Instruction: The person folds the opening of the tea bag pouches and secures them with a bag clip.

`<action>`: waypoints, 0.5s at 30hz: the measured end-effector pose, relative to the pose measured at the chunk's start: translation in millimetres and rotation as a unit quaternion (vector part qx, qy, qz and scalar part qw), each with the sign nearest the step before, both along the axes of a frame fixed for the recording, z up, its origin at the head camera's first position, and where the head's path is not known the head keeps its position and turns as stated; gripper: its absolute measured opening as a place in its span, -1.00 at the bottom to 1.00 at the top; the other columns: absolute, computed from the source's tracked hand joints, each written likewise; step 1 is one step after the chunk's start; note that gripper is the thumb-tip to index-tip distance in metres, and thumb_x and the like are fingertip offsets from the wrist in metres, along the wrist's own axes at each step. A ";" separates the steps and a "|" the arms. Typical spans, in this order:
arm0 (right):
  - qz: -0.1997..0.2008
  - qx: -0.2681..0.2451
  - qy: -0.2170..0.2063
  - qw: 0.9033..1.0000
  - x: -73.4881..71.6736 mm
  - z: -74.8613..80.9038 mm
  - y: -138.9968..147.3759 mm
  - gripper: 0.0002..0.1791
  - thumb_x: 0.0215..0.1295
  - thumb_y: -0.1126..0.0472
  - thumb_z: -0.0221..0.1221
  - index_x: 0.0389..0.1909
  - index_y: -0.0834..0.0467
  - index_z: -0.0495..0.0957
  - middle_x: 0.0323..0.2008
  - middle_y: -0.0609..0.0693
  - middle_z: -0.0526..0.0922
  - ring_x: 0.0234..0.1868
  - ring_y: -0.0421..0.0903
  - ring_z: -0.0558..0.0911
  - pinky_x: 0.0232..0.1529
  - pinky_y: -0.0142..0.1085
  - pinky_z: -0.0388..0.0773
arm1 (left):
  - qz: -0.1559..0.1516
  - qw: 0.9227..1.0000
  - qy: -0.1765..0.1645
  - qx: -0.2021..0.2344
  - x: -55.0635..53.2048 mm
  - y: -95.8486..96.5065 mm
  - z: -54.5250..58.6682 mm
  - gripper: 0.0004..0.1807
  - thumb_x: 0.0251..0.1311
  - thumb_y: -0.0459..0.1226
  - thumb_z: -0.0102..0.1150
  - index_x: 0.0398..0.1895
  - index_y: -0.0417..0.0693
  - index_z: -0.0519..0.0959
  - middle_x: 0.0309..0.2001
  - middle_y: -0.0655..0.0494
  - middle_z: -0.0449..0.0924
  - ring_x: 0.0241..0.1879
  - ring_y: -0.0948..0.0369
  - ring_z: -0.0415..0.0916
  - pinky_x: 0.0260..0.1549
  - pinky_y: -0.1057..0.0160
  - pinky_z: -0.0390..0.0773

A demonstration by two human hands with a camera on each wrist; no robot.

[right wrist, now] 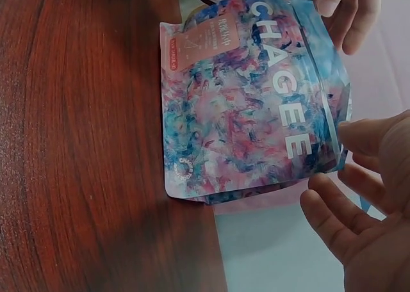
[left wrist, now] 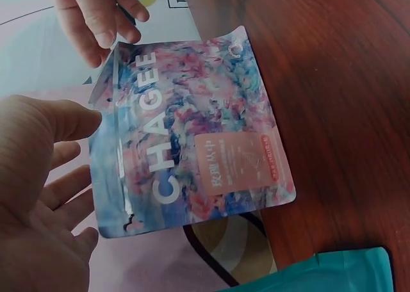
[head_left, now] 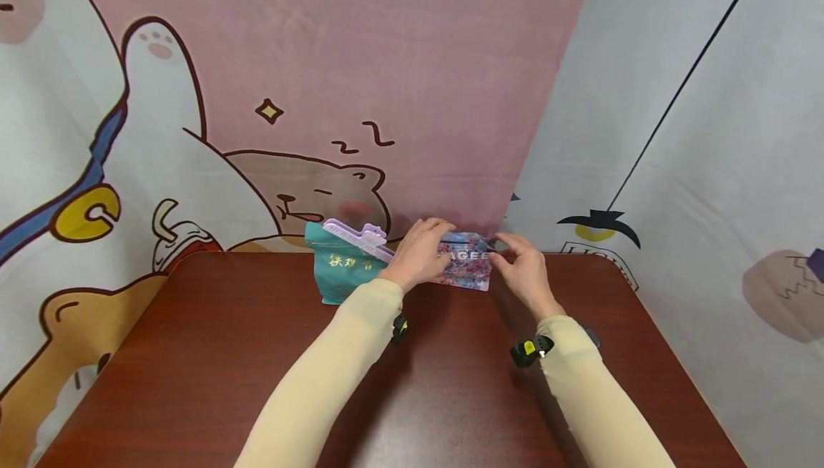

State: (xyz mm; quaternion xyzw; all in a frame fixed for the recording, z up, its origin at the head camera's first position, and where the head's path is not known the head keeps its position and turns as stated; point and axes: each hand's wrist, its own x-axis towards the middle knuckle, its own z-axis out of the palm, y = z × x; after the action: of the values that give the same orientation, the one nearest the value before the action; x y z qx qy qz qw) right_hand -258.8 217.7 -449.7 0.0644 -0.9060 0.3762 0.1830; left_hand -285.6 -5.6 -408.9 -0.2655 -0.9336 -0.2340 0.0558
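A pink-and-blue patterned pouch [head_left: 465, 275] marked CHAGEE stands at the table's far side, its zip strip [left wrist: 120, 145] along the top. My left hand [head_left: 421, 253] pinches its top edge near the left end, thumb in front and fingers behind. At the top right corner my right hand [head_left: 524, 271] holds the same edge, its thumb [right wrist: 362, 133] against the strip and its other fingers lower and partly behind. Left of them is a teal pouch [head_left: 341, 278] with gold characters, partly hidden by my left hand. A lilac bag clip [head_left: 360, 237] lies slanted across the teal pouch's top.
The dark red wooden table [head_left: 438, 396] reaches back to a printed cloth [head_left: 418, 96] with cartoon animals, which hangs right behind the pouches. On the right another pale cloth [head_left: 708, 167] borders the table.
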 end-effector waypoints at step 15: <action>-0.004 0.004 -0.038 0.999 -9.4 -3.5 2.4 -0.48 0.30 0.30 0.26 0.28 0.27 0.50 0.20 0.33 0.54 0.11 0.29 0.61 0.09 0.13 0.55 | -0.002 0.999 0.019 -0.029 -3.4 16.8 -5.4 -0.46 0.30 -0.15 0.25 0.35 0.05 0.47 0.30 0.10 0.51 0.38 0.12 0.36 0.53 0.00 -0.01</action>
State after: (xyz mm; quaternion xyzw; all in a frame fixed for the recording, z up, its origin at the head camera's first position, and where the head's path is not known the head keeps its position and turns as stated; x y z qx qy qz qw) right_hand -268.2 220.1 -453.1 0.0473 -0.9139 0.3744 0.1493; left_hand -289.0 11.2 -414.3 -0.2729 -0.9383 -0.2020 0.0655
